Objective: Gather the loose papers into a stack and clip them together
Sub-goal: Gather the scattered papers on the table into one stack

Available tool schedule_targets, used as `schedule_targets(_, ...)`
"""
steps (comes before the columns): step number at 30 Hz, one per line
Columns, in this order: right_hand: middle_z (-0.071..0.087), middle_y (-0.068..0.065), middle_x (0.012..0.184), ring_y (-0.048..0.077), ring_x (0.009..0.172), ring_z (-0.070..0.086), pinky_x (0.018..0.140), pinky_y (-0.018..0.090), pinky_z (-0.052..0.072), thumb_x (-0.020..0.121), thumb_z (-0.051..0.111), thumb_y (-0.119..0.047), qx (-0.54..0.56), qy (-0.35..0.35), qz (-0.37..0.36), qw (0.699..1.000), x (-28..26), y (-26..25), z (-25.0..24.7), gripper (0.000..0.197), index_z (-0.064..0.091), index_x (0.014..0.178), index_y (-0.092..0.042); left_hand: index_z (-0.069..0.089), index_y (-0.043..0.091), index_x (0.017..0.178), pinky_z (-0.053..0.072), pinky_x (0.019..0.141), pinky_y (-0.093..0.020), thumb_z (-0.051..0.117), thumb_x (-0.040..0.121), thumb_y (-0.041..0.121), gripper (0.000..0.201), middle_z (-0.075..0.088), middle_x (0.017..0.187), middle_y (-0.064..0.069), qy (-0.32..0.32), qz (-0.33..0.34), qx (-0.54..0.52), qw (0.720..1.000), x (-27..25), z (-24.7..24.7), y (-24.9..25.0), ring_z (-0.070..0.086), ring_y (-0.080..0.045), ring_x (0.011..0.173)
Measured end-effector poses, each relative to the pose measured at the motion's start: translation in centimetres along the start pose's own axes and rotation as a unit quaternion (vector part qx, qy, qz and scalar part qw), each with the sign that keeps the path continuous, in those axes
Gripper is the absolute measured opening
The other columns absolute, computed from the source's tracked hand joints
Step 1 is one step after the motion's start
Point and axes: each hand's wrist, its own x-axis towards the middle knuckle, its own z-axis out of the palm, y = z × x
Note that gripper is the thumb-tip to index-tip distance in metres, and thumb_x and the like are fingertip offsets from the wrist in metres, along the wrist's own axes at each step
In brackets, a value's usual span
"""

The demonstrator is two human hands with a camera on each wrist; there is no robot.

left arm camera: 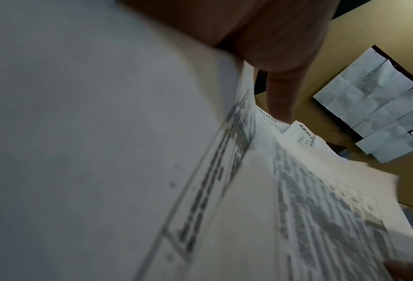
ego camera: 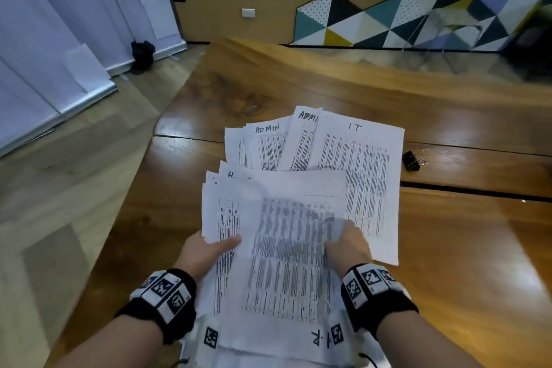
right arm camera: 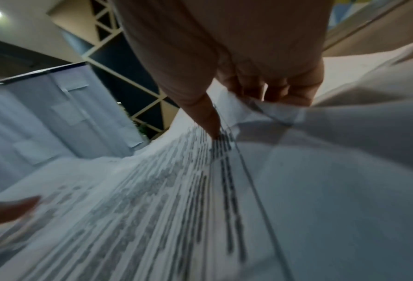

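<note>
Several printed sheets form a loose bundle of papers (ego camera: 286,251) that I hold over the wooden table (ego camera: 466,263), near its front edge. My left hand (ego camera: 219,243) grips the bundle's left edge, thumb on top. My right hand (ego camera: 340,236) pinches its right side; in the right wrist view the thumb (right arm camera: 210,121) presses the print and the curled fingers (right arm camera: 284,91) crumple the paper (right arm camera: 152,209). More sheets lie fanned on the table beyond: two ADMIN sheets (ego camera: 268,143) and an IT sheet (ego camera: 367,164). A black binder clip (ego camera: 411,161) lies right of the IT sheet.
The table has dark seams (ego camera: 478,188) running across it. Its left edge drops to a wood floor (ego camera: 74,188). White roll-up banners (ego camera: 59,39) stand at the far left. A patterned wall (ego camera: 418,9) and a dark object (ego camera: 531,51) are behind the table.
</note>
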Motion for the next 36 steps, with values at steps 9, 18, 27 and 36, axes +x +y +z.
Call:
schedule_targets(9, 0.052, 0.023, 0.131, 0.040, 0.121, 0.049, 0.098, 0.049, 0.043, 0.080, 0.068, -0.043, 0.058, 0.174, 0.049, 0.982, 4.6, 1.9, -5.9, 0.066, 0.048, 0.132, -0.006, 0.068, 0.003, 0.108, 0.053, 0.091, -0.055, 0.078, 0.063, 0.002, 0.046, 0.077, 0.099, -0.016, -0.065, 0.012, 0.050, 0.997, 0.9, -3.4, 1.0, 0.073, -0.035, 0.093)
schedule_targets(18, 0.067, 0.013, 0.080, 0.028, 0.063, 0.061, 0.052, 0.032, 0.049, 0.066, 0.084, -0.033, 0.221, -0.012, 0.125, 0.967, 8.7, -1.2, -6.5, 0.045, 0.067, 0.092, 0.000, 0.063, 0.004, 0.114, 0.056, 0.086, -0.055, 0.074, 0.072, 0.003, 0.043, 0.076, 0.101, -0.021, -0.094, -0.003, 0.054, 0.994, 1.9, -4.4, 2.2, 0.073, -0.038, 0.093)
schedule_targets(27, 0.071, 0.014, 0.106, 0.027, 0.085, 0.067, 0.074, 0.033, 0.056, 0.078, 0.074, -0.022, 0.112, -0.051, 0.026, 0.992, 9.1, -5.9, -2.7, 0.032, 0.065, 0.101, -0.001, 0.062, 0.005, 0.116, 0.057, 0.084, -0.050, 0.067, 0.082, -0.004, 0.036, 0.077, 0.098, -0.016, -0.078, -0.036, 0.090, 0.992, 3.3, -3.6, 1.4, 0.074, -0.034, 0.090)
schedule_targets(36, 0.068, 0.012, 0.116, 0.033, 0.103, 0.065, 0.093, 0.049, 0.052, 0.080, 0.068, -0.011, 0.188, -0.054, 0.022, 0.980, 9.8, -3.7, -4.3, 0.039, 0.062, 0.118, -0.007, 0.066, 0.011, 0.111, 0.053, 0.089, -0.058, 0.070, 0.081, 0.001, 0.032, 0.077, 0.099, -0.016, -0.008, -0.017, 0.073, 0.997, 2.4, -8.6, 0.6, 0.073, -0.038, 0.092)
